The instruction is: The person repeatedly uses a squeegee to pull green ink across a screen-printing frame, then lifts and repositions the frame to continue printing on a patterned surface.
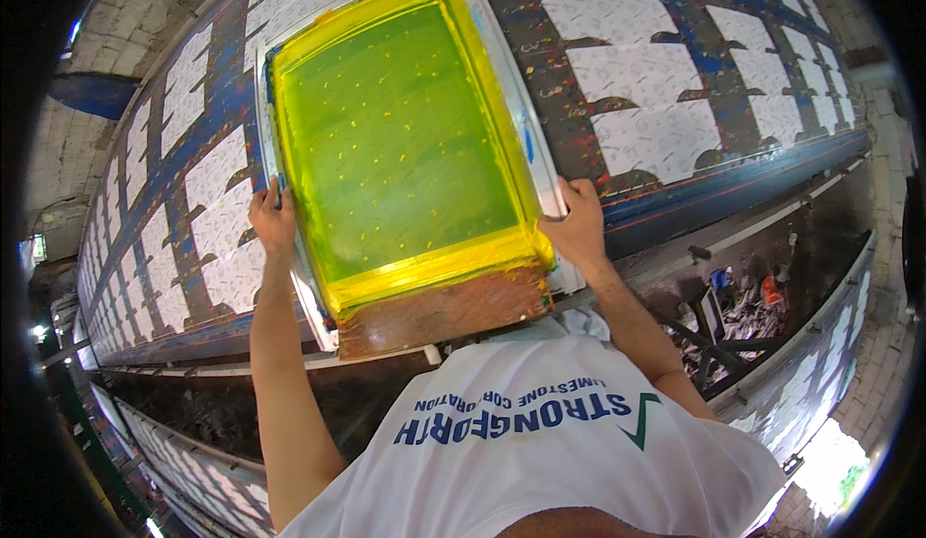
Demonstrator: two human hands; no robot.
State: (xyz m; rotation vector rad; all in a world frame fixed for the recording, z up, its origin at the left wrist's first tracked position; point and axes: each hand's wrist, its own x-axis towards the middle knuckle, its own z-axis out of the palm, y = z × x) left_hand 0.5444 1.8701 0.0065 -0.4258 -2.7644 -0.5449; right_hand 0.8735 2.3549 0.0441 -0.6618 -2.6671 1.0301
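A screen-printing frame (529,123) with pale metal sides lies over the long printing table in front of me. Its yellow-green mesh (405,152) carries small yellow marks, with brighter yellow along the borders. My left hand (273,218) is closed on the frame's left side, near its lower part. On the opposite side my right hand (581,225) grips the right edge, close to the near corner. A worn brown board-like strip (444,311) crosses the frame's near end, just ahead of my shirt. The frame hides whatever lies directly beneath it.
White printed fabric pieces (656,138) with dark curved cut-outs lie in rows on the dark, paint-stained table (555,85). A rail (752,220) runs along its near edge. Scraps and debris (757,311) fill the gap before another table (820,345) behind me.
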